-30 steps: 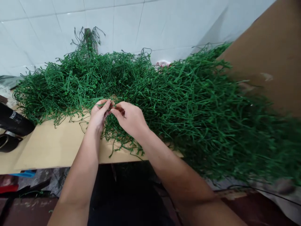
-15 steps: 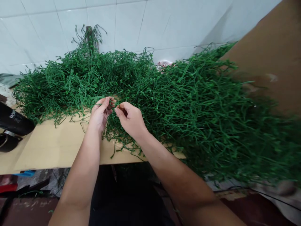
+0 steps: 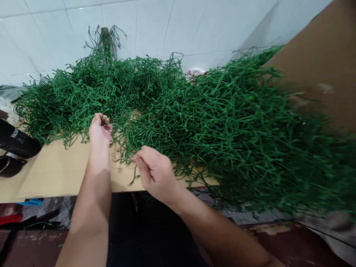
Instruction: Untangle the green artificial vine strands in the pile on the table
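A large heap of thin green strands (image 3: 228, 111) with small knobbed ends covers most of the cardboard-topped table. At the heap's left front edge, my left hand (image 3: 100, 129) is half turned up with curled fingers, and a bit of dark green strand shows between thumb and fingers. Lower and to the right, my right hand (image 3: 157, 174) is closed in a pinch above the cardboard (image 3: 66, 167), just in front of the heap. Whatever its fingertips may hold is hidden.
On the left a black bottle (image 3: 16, 139) lies tilted beside a black cup-like piece (image 3: 9, 165). A brown cardboard panel (image 3: 314, 63) leans at the right. Behind the heap is a white tiled wall (image 3: 155, 26). Strands hang over the table's front right edge.
My hands have come apart. The left moved left and stays near the heap; the right drew back toward me, to the table's front edge, still pinched.
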### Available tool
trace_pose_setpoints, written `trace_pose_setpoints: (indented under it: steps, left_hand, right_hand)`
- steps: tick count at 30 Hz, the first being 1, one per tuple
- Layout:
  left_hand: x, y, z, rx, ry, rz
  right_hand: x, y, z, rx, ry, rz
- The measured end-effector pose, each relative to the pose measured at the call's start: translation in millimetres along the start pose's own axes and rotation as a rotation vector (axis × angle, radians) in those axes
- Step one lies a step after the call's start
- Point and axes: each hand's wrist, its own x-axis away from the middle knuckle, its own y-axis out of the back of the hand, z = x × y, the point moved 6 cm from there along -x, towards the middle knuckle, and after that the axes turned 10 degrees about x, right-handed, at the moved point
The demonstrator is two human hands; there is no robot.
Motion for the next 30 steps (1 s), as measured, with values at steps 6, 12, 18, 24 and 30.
trace_pose_setpoints:
  steps: [6,12,18,24,30]
  left_hand:
    - [15.8,-21.1,6.8,-0.087,0.122,0.195]
    - [26.2,-32.4,21.5,-0.151,0.186,0.354]
    - [31.0,-30.1,25.7,-0.118,0.235,0.401]
    - [23.3,-27.4,22.0,0.003,0.189,0.199]
    - [10.4,-11.5,9.0,0.131,0.15,0.03]
  right_hand:
    - [-31.8,70.9,-65.0,0.516,-0.16,-0.236]
    - [-48.8,54.3,-61.4,0.518,-0.119,-0.189]
    - [-57.2,-18.6,-48.2,0.395,-0.076,0.123]
    - [-39.7,-15.4,-42.6,0.356,0.028,0.147]
    - [-11.6,12.5,-6.7,0.234,0.156,0.049]
